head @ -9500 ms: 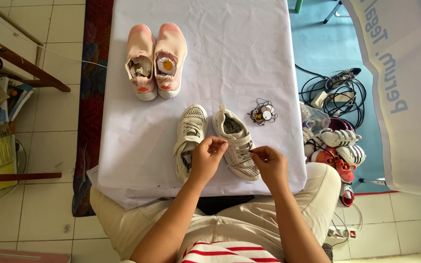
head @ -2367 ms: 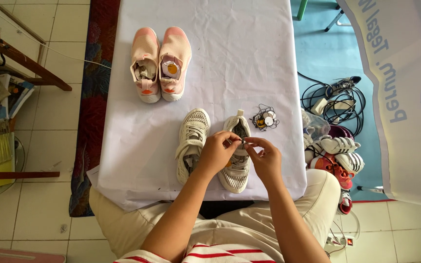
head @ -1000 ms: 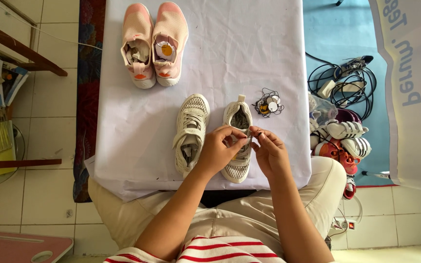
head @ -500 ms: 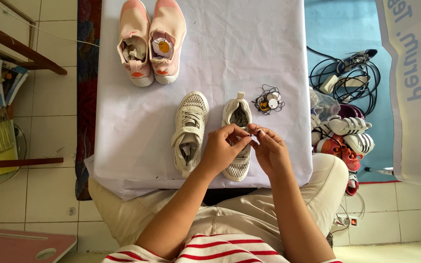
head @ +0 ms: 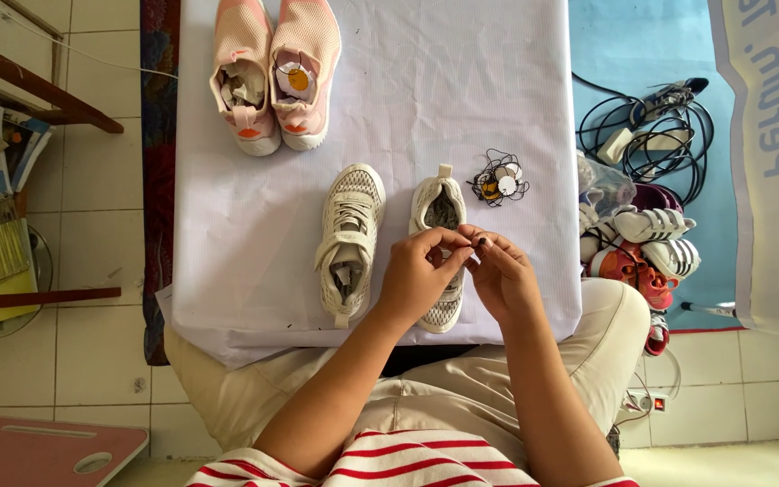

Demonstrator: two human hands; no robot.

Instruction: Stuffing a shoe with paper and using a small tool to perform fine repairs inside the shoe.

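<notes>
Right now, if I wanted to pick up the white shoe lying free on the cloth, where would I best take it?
Probably by the heel rim of the left white shoe, coming from the near edge: its heel tab points toward the person, its mouth is open, and neither hand covers it.

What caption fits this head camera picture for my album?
Both hands, left hand and right hand, pinch something small above the right beige shoe on a white-covered table.

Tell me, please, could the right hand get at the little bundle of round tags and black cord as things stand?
Probably yes. The right hand is pinching something small over the right cream sneaker, and the bundle of tags lies just beyond it on the white cloth, with nothing between. It would first have to let go.
</notes>
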